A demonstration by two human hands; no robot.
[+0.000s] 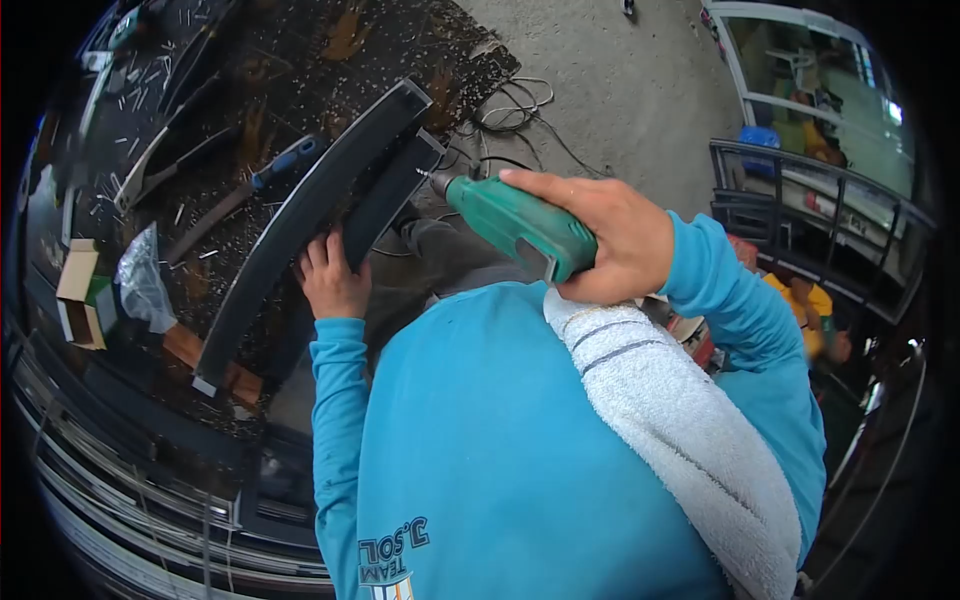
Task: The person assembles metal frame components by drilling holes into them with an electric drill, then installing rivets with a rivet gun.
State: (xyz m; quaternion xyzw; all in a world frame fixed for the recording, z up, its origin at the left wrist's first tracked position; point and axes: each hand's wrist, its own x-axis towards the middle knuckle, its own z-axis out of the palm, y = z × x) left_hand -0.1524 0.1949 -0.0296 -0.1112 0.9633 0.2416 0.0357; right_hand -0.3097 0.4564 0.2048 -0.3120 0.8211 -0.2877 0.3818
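Observation:
My right hand (622, 238) is wrapped round a green power drill (520, 225), with the index finger stretched along its top. The drill's bit points at the end of a shorter dark profile bar (395, 185); whether it touches cannot be made out. My left hand (336, 282) grips that shorter bar lower down, thumb on one side and fingers on the other. Right beside it, close to my left fingertips, lies a longer dark profile bar (300, 215) across the bench.
The dark workbench (290, 60) is strewn with metal shavings. On it lie a blue-handled tool (285, 165), an opened small box (83, 290), a clear plastic bag (147, 275) and a wood block (185, 345). Cables (515, 105) coil on the floor; dark frames (820, 205) stand at right.

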